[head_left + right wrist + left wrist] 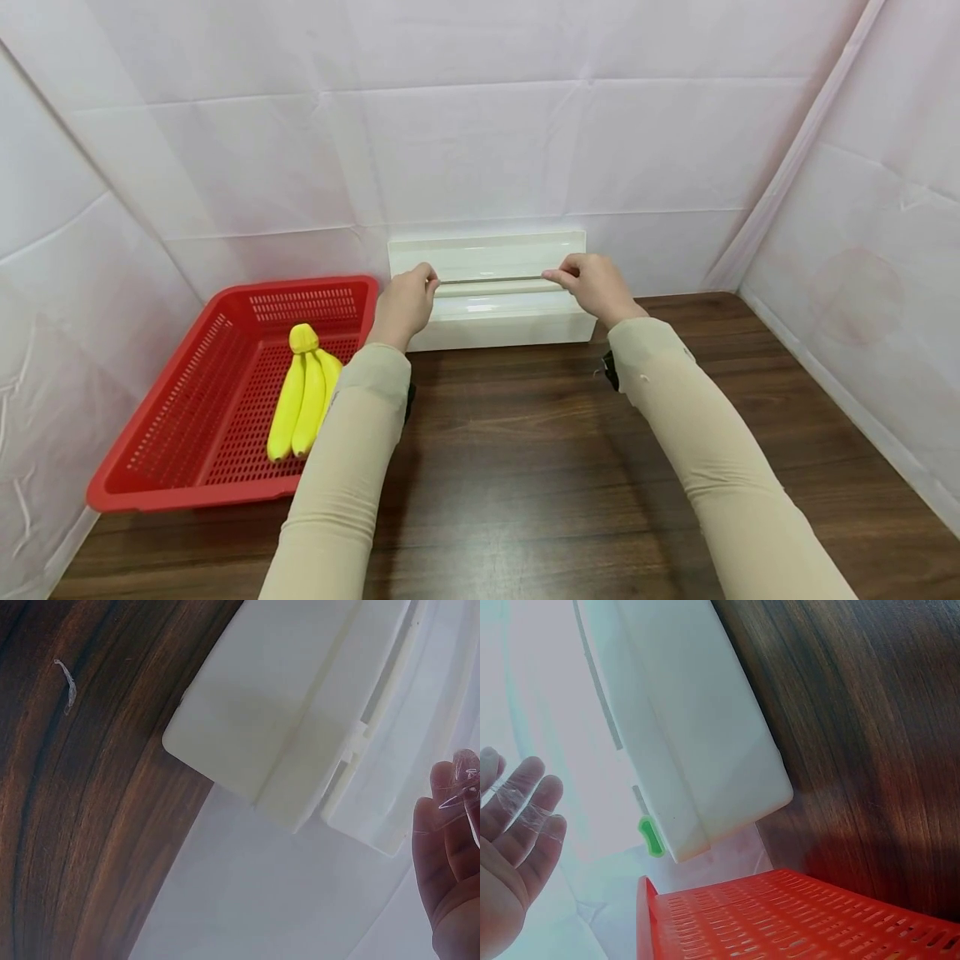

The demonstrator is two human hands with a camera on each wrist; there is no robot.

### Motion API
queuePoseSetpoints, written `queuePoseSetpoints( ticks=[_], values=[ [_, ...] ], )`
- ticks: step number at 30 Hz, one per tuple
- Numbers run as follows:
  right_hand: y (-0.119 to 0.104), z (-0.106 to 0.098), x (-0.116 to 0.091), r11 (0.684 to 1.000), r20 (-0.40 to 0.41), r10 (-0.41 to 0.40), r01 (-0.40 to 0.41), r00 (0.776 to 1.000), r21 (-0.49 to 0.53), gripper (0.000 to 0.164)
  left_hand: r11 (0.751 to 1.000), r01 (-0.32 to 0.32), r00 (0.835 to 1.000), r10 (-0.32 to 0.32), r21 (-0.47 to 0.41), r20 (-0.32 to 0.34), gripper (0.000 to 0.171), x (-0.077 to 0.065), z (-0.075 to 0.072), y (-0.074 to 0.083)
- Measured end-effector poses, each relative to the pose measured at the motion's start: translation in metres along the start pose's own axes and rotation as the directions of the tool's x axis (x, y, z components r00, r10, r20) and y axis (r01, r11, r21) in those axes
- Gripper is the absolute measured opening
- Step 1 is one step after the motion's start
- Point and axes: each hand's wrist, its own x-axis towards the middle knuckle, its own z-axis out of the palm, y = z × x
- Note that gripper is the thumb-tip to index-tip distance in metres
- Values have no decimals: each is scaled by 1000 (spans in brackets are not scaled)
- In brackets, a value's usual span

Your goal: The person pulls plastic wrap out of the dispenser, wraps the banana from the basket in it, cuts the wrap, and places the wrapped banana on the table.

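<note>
Okay, both hands are at the white box (502,332), which sits at the back of the brown wood table (495,467) against the white sheet (480,150). Its lid (487,250) is up, leaning back toward the sheet. Left hand (405,304) is over the box's left end, thumb and index finger pinched together; right hand (597,285) is over the right end, same pinch. Clear film (531,817) is in both grips: wrist views show it across the fingers of each hand. How far it spans between them I can't tell; it's too transparent in the head view. Thin dark line runs between the hands, along the box.

Left wrist view shows a green piece (651,836) at the box's left end. Red basket (195,498) stands left of the box, near it, with yellow bananas (303,392) lying inside, partly hidden by the left sleeve (337,492). Right wrist view: small clear scrap (70,688) on the table, apart from the box. Both sleeves are beige.
</note>
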Motion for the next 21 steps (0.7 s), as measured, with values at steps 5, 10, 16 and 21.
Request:
queuePoseSetpoints(
  ticks=[5, 10, 16, 21],
  values=[
    [-2, -2, 0, 1000, -1, 12, -12, 1000, 8, 40, 1000, -5, 1000, 5, 4, -8, 21, 0, -1, 1],
    [-4, -4, 0, 1000, -13, 2, -2, 1000, 4, 40, 1000, -6, 1000, 5, -2, -19, 21, 1, -3, 2],
    [-4, -5, 1, 1000, -23, 1, -1, 1000, -2, 40, 1000, -4, 999, 4, -6, -32, 21, 1, -4, 2],
    [-4, -5, 1, 1000, -28, -6, 5, 1000, -3, 39, 1000, -3, 999, 2, -6, -37, 20, 1, -4, 2]
  ],
)
